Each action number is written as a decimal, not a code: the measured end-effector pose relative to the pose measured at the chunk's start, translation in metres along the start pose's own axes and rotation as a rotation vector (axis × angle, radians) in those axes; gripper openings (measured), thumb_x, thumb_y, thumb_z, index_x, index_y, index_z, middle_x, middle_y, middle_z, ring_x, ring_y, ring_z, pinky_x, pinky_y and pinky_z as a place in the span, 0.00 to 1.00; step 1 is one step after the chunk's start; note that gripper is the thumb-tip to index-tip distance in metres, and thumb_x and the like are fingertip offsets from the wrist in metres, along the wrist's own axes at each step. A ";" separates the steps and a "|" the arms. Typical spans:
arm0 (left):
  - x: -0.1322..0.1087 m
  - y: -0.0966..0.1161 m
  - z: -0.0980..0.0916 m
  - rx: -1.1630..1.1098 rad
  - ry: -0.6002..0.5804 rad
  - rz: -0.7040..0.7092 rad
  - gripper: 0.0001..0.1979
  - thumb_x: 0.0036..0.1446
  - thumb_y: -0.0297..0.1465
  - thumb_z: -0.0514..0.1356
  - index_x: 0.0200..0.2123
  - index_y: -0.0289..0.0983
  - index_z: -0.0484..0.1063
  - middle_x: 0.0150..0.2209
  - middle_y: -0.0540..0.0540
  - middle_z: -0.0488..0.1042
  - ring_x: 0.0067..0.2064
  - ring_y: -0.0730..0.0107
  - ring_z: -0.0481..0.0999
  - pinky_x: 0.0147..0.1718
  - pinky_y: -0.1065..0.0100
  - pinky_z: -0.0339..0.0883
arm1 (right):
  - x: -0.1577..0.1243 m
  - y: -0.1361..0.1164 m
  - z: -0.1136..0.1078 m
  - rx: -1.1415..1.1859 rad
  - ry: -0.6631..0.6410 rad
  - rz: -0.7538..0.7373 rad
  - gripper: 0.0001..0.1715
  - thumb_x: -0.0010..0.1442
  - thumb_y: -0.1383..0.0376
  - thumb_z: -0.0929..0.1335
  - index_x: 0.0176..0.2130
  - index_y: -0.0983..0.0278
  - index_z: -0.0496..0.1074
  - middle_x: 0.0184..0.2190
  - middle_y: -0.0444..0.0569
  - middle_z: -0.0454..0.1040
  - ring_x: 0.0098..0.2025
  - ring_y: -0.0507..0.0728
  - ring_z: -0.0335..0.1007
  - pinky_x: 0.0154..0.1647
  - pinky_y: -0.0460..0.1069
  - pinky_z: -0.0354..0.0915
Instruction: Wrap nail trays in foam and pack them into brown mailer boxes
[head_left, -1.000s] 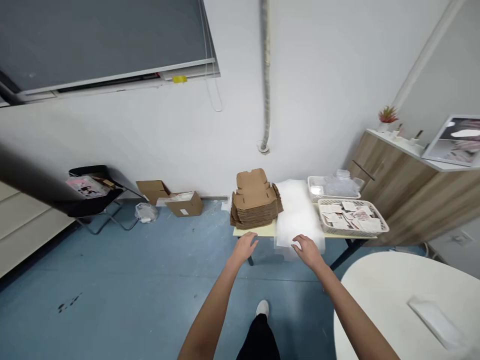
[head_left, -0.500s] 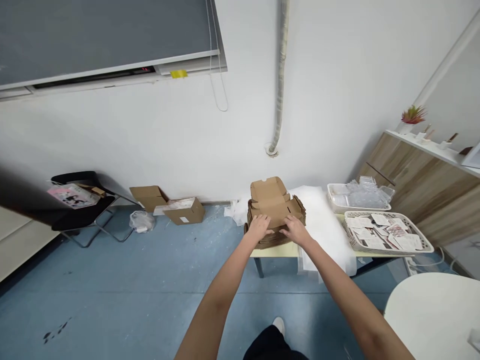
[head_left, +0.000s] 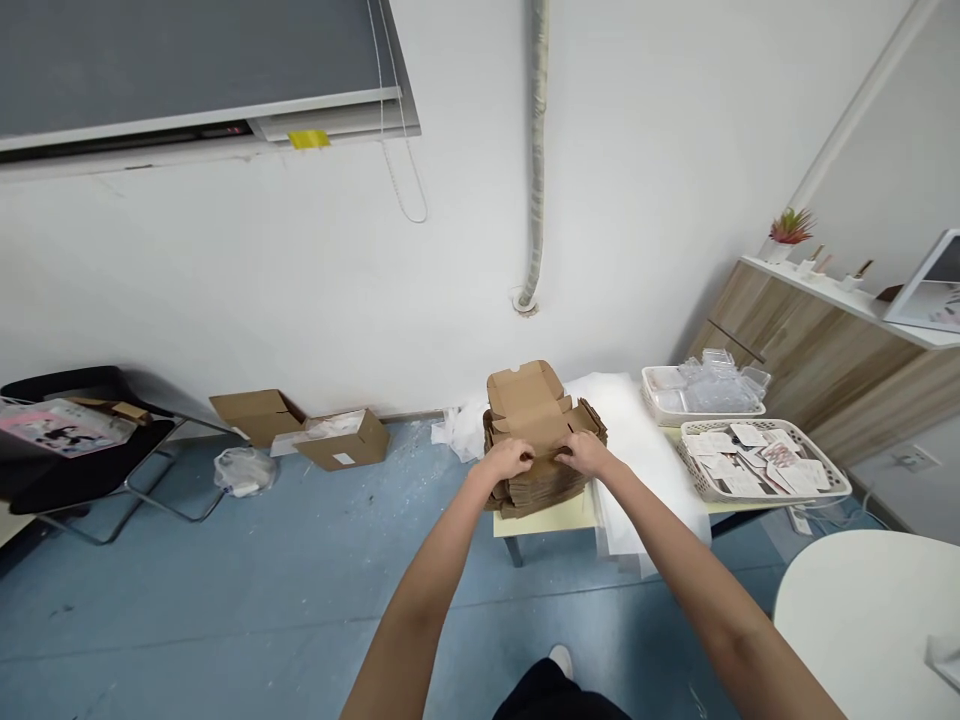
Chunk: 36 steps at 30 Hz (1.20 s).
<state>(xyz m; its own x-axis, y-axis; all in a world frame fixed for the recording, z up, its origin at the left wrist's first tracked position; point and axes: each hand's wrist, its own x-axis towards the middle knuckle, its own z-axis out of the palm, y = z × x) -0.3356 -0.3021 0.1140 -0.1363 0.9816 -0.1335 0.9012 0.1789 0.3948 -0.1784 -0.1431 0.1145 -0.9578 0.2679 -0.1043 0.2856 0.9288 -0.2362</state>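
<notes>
Both bare arms stretch toward twelve o'clock; left hand [head_left: 510, 461] and right hand [head_left: 587, 455] lie palm-down, fingers curled, close together.

Left of the cardboard stack [head_left: 541, 440] the blue floor [head_left: 300, 560] lies open, a free way in. On its right, foam sheets [head_left: 645, 450] touch it, a card basket [head_left: 754, 491] and plastic tray [head_left: 697, 412] beyond; the wall [head_left: 450, 300] stands close behind.

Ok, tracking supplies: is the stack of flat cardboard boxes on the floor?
No, the stack of flat cardboard boxes rests on the small table, left hand and right hand on it.
</notes>
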 end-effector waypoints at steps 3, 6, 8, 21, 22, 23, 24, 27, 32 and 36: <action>-0.010 0.013 0.010 0.037 0.128 -0.039 0.11 0.60 0.26 0.54 0.40 0.39 0.76 0.41 0.45 0.78 0.43 0.63 0.76 0.43 0.66 0.67 | 0.003 0.002 0.003 -0.110 0.080 0.008 0.09 0.57 0.70 0.67 0.38 0.63 0.76 0.41 0.54 0.78 0.49 0.64 0.70 0.60 0.60 0.51; -0.020 0.028 0.016 0.067 0.311 -0.046 0.12 0.64 0.26 0.50 0.37 0.39 0.74 0.36 0.46 0.77 0.40 0.63 0.76 0.46 0.62 0.67 | 0.001 0.004 0.003 -0.147 0.155 -0.024 0.10 0.55 0.74 0.66 0.38 0.65 0.74 0.38 0.55 0.77 0.45 0.62 0.70 0.61 0.61 0.49; -0.027 0.041 0.012 0.100 0.419 -0.004 0.14 0.66 0.26 0.48 0.37 0.40 0.73 0.36 0.47 0.77 0.41 0.64 0.76 0.54 0.57 0.63 | -0.004 0.005 -0.002 -0.170 0.202 -0.059 0.12 0.57 0.75 0.64 0.39 0.65 0.73 0.36 0.54 0.77 0.42 0.60 0.70 0.58 0.57 0.52; -0.030 0.208 0.002 0.083 0.579 0.393 0.14 0.67 0.27 0.49 0.47 0.42 0.72 0.42 0.47 0.77 0.47 0.63 0.74 0.63 0.49 0.54 | -0.227 0.035 -0.057 -0.252 0.610 0.197 0.17 0.68 0.71 0.57 0.40 0.62 0.72 0.41 0.53 0.76 0.43 0.59 0.65 0.47 0.53 0.54; -0.023 0.226 0.015 0.054 0.556 0.450 0.15 0.67 0.26 0.49 0.48 0.43 0.72 0.43 0.48 0.78 0.47 0.64 0.74 0.63 0.48 0.54 | -0.258 0.041 -0.053 -0.249 0.622 0.265 0.18 0.68 0.71 0.56 0.41 0.62 0.73 0.43 0.53 0.76 0.44 0.59 0.65 0.48 0.53 0.54; -0.016 0.245 0.029 0.027 0.528 0.505 0.15 0.67 0.26 0.49 0.49 0.43 0.72 0.44 0.48 0.78 0.47 0.64 0.75 0.63 0.48 0.55 | -0.289 0.046 -0.047 -0.246 0.630 0.336 0.18 0.68 0.71 0.56 0.42 0.62 0.73 0.44 0.54 0.75 0.46 0.59 0.65 0.49 0.53 0.55; -0.010 0.264 0.045 0.001 0.496 0.560 0.16 0.66 0.26 0.49 0.51 0.44 0.72 0.44 0.47 0.78 0.47 0.64 0.75 0.63 0.47 0.55 | -0.320 0.050 -0.040 -0.244 0.638 0.409 0.19 0.67 0.71 0.56 0.43 0.62 0.73 0.45 0.54 0.75 0.47 0.59 0.65 0.49 0.54 0.55; 0.006 0.325 0.096 -0.072 0.395 0.734 0.19 0.66 0.25 0.47 0.53 0.43 0.71 0.47 0.46 0.78 0.49 0.63 0.76 0.63 0.46 0.56 | -0.409 0.058 -0.013 -0.255 0.648 0.627 0.21 0.67 0.72 0.55 0.44 0.61 0.73 0.45 0.54 0.75 0.47 0.60 0.66 0.50 0.55 0.56; 0.009 0.413 0.190 -0.156 0.206 0.962 0.20 0.66 0.24 0.46 0.55 0.43 0.70 0.50 0.46 0.77 0.52 0.66 0.75 0.63 0.49 0.58 | -0.532 0.055 0.045 -0.250 0.610 0.942 0.22 0.65 0.74 0.54 0.38 0.60 0.73 0.39 0.54 0.75 0.42 0.60 0.66 0.46 0.54 0.56; -0.007 0.451 0.273 -0.161 0.067 1.085 0.21 0.66 0.22 0.46 0.54 0.42 0.70 0.51 0.46 0.77 0.53 0.68 0.75 0.64 0.49 0.57 | -0.603 0.040 0.109 -0.283 0.498 1.099 0.21 0.64 0.75 0.55 0.32 0.61 0.72 0.32 0.53 0.73 0.37 0.60 0.65 0.42 0.54 0.56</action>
<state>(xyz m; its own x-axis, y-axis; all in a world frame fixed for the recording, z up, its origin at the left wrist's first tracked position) 0.1838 -0.2462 0.0450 0.6696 0.6228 0.4046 0.4915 -0.7801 0.3872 0.4139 -0.2950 0.0627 -0.1407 0.9503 0.2779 0.9873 0.1556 -0.0320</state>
